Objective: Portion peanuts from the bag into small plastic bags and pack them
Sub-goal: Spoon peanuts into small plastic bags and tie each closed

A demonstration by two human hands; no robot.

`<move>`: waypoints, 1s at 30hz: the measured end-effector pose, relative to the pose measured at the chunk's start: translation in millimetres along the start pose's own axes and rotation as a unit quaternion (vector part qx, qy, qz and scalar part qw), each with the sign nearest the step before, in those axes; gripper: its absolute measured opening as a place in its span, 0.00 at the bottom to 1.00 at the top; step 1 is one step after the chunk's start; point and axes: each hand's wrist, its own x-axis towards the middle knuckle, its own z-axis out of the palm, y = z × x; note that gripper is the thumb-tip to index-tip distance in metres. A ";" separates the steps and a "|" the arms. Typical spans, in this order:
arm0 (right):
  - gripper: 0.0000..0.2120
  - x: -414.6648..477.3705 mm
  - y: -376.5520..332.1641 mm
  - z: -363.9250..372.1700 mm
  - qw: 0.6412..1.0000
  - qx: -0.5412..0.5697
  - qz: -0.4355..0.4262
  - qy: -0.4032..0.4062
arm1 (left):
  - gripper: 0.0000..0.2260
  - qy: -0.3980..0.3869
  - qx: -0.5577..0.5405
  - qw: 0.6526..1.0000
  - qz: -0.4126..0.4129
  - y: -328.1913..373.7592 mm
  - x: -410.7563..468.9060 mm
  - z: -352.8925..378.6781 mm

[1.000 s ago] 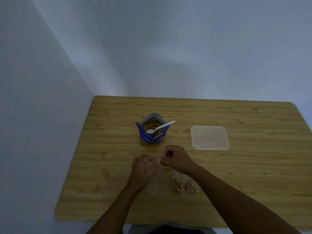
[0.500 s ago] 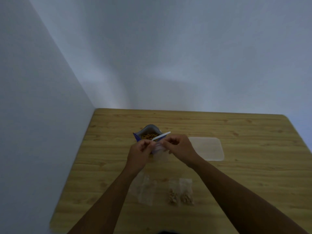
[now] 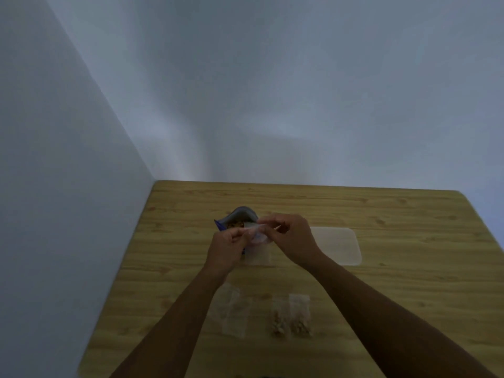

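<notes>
Lifted up to the peanut bag point(image 3: 240, 217), the small bag point(image 3: 259, 245) is pinched by the left hand point(image 3: 226, 251) and right hand point(image 3: 290, 238); filling likely comes next.

The blue peanut bag point(image 3: 240, 218) stands open just above the frame's centre, with peanuts showing in its mouth. In front of it I hold a clear small plastic bag point(image 3: 259, 237) by its top edge, pinched between my left hand point(image 3: 227, 249) and right hand point(image 3: 289, 238). Lower in the frame, two filled bags point(image 3: 290, 320) lie side by side. Left of them, a few empty bags point(image 3: 231, 312) lie flat and overlapping.
</notes>
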 end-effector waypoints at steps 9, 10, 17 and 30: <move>0.12 -1.1 6.2 -0.1 0.978 -0.109 -0.179 0.018 | 0.07 -0.019 0.001 1.000 0.000 6.4 -3.7 -4.0; 0.12 -1.7 7.1 -0.1 0.976 -0.115 -0.184 0.017 | 0.07 -0.021 -0.001 1.000 0.001 6.3 -4.4 -3.8; 0.13 -3.6 6.4 0.9 0.977 -0.105 -0.183 0.006 | 0.09 -0.034 -0.009 0.999 0.009 6.5 -7.0 -4.8; 0.13 -3.7 7.0 2.8 0.978 -0.095 -0.188 0.016 | 0.09 -0.040 -0.001 0.998 0.042 6.8 -8.6 -6.0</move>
